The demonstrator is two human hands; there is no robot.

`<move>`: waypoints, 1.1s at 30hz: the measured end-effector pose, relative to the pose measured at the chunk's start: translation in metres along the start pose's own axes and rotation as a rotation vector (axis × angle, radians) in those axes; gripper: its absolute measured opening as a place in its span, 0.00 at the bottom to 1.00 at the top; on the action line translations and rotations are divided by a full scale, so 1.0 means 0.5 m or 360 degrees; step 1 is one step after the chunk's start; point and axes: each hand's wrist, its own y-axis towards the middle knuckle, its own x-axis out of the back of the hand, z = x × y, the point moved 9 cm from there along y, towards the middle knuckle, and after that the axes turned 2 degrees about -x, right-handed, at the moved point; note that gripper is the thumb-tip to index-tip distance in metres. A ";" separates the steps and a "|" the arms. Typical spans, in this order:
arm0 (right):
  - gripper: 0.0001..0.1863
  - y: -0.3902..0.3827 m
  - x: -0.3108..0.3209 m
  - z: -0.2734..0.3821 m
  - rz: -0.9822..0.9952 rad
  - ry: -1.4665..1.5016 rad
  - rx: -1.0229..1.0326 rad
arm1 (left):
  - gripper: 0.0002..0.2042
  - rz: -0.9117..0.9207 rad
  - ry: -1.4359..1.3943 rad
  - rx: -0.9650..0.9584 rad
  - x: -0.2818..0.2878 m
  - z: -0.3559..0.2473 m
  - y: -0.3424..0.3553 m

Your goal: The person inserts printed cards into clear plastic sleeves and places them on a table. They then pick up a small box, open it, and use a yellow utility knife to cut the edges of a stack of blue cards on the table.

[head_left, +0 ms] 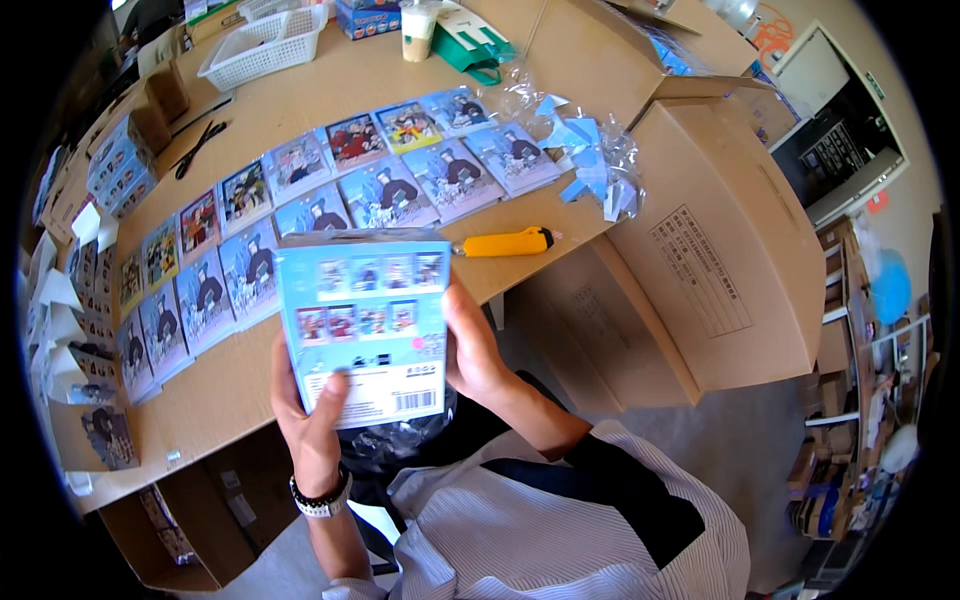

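A light blue printed box (365, 330) with rows of small pictures and a white label is held up between both hands, over the table's front edge. My left hand (312, 410) grips its lower left side, thumb across the label. Along its right edge lies my right hand (473, 345), fingers mostly hidden behind it. Beyond the box, two rows of picture cards (388, 192) in stacks cover the table. A yellow box cutter (505, 243) lies to the right of the box, near the table edge.
Crumpled clear wrap and blue paper scraps (590, 150) lie right of the cards. Large open cartons (710, 240) stand at the right. Black scissors (200, 148), a white basket (265, 48) and a drink cup (418, 30) sit farther back. Small display boxes (85, 330) line the left.
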 end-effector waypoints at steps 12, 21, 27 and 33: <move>0.19 -0.105 -0.069 -0.020 0.0732 -0.0834 -0.0221 | 0.30 -0.0539 -0.0284 -0.0652 0.018 0.011 0.018; 0.08 -0.071 -0.114 0.086 0.0862 -0.1321 0.0195 | 0.29 -0.0518 -0.1015 -0.0065 0.052 0.108 0.035; 0.23 0.116 0.066 0.421 0.0162 -0.2621 0.0985 | 0.42 -0.0473 -0.0438 -0.0342 0.143 0.092 0.000; 0.33 0.397 0.243 0.529 -0.0004 -0.3341 0.1067 | 0.45 -0.0589 -0.0161 -0.0422 0.163 0.075 -0.011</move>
